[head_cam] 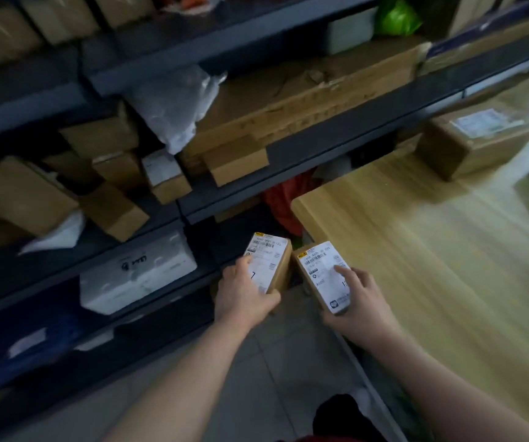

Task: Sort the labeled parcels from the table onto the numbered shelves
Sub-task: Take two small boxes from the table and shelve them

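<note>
Beside dim shelves [231, 199] — two parcels, seemingly one per hand.

"A600" on the right parcel's label [325, 275] (other print blurred).

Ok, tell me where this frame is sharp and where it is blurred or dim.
Head view: sharpest at the two small parcels, one in the left hand and one in the right hand, though most label print stays illegible; the table streaks with motion blur at right; the shelves are dim and bowed by the wide lens.
</note>
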Demonstrator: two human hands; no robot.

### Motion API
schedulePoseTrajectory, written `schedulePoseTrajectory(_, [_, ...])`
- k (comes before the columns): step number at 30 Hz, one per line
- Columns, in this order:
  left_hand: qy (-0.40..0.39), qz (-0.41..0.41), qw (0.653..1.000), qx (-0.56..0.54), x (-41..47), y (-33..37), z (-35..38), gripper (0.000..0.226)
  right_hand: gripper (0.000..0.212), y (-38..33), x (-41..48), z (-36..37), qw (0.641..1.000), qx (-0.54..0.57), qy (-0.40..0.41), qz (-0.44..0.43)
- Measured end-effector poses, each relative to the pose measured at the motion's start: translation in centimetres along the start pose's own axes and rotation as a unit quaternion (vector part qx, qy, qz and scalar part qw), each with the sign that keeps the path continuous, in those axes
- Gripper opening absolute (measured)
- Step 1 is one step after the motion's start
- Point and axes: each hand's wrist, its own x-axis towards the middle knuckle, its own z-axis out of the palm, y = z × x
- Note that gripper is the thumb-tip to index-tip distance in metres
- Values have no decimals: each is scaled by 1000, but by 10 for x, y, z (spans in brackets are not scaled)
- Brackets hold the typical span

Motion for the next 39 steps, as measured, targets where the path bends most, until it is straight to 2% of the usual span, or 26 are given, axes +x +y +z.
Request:
schedulePoseTrajectory(9, [125,-104,985,-58,-90,-183,-104,84,84,-154,-60,107,985,-41,-64,-154])
schedulePoseTrajectory(15, [238,-216,942,-100,-165,-297,-164,85,84,-261,-99,183,949,-46,-119,-289])
schedulePoseTrajectory(22, [336,-356,859,-146,-244,-383,-193,85,91,-361,-137,257,877,-69,-222,-421])
schedulePoseTrajectory(29, [411,-467,770,-141,-297,-427,-217,85,103,-447,-165,316,783,-58,-322,-528])
schedulePoseTrajectory(39, [483,-578,644,-130,-341,-471,-265,87,91,-572,-210,370,641,-90,-401,-648])
